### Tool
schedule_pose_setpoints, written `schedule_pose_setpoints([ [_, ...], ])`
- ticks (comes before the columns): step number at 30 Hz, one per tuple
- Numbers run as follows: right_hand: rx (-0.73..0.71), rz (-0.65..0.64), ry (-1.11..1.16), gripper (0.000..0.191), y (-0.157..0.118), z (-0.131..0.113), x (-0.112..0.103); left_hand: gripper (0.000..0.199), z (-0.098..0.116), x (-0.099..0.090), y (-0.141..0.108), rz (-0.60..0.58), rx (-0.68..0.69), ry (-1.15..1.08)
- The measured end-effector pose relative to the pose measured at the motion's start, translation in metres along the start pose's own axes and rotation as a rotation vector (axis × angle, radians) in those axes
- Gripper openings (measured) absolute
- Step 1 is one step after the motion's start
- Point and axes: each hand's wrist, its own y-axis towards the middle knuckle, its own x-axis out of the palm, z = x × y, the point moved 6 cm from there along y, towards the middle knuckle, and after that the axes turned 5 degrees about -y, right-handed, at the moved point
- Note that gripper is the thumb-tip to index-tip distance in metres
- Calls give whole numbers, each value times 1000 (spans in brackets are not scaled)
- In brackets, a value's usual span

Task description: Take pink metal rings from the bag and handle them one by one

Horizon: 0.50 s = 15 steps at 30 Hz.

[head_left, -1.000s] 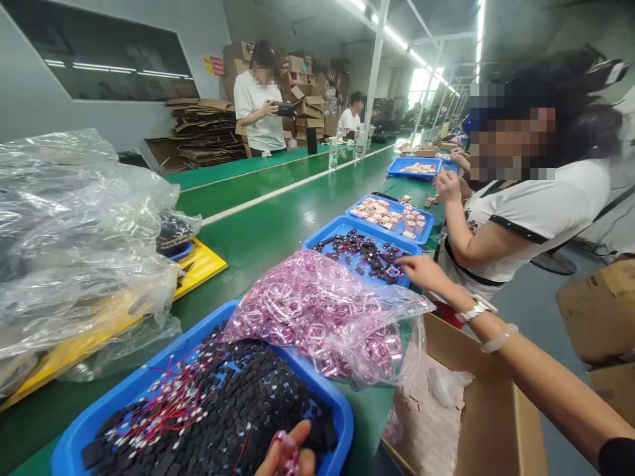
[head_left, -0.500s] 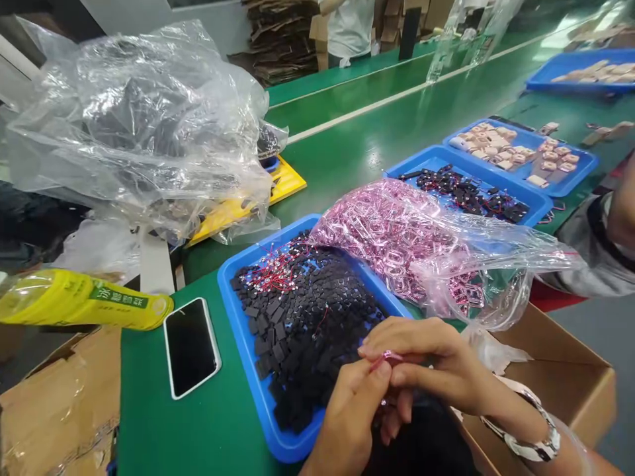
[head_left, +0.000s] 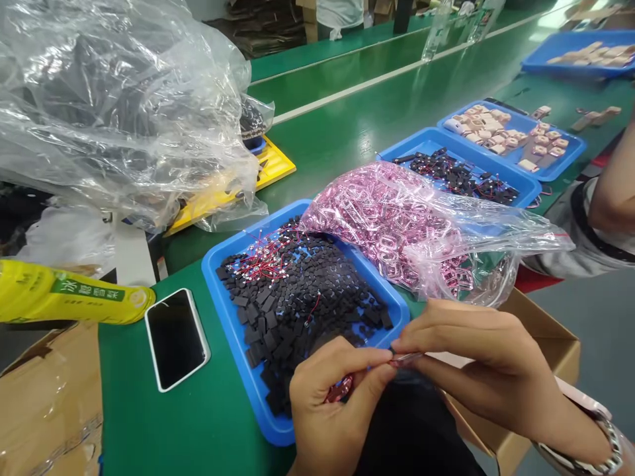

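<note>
Pink coil: one, maybe | hands: left, right pinching it | blue trays: four

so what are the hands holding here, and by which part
Both hands pinch one small pink part between them: the right hand grips its right end with thumb and forefinger, the left hand its left end. More pink pieces sit in the left palm.

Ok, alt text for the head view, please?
Left hand and right hand pinch a small pink coil over a blue tray of black parts; a bag of pink coils and a phone lie nearby.
</note>
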Motion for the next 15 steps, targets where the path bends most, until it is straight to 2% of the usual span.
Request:
schedule_pose_setpoints([
  [4, 20, 18, -9, 11, -2, -1, -4, 9, 2, 2, 2, -12, 2, 11],
  [15, -47, 39, -32, 12, 0, -4, -7, 8, -2, 4, 5, -22, 28, 13],
])
